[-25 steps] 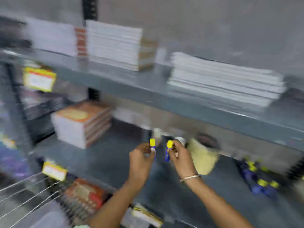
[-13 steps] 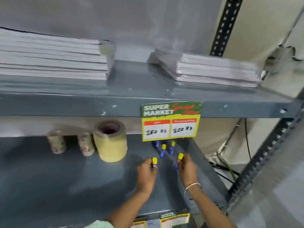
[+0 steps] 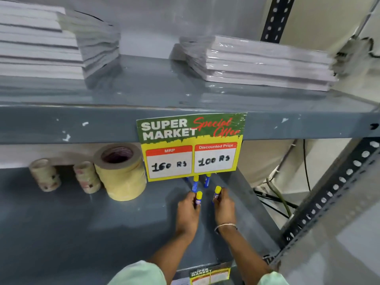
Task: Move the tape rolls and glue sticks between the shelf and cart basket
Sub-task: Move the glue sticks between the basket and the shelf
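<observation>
While both hands reach onto the lower shelf (image 3: 61,233) below the price card (image 3: 191,147), each pinches one upright glue stick: the left hand (image 3: 188,212) closes on a yellow-capped stick (image 3: 198,199); the right hand (image 3: 224,206) closes on another (image 3: 217,193); both sticks stand with their long axes vertical, bases at or near the shelf, though contact is unclear; more glue sticks (image 3: 195,183) stand just behind, under the card's lower edge, so the likely set-down spot lies straight ahead, about equally near both hands; the wide masking tape roll (image 3: 121,171) and smaller tape rolls (image 3: 87,177) sit left of the card.
</observation>
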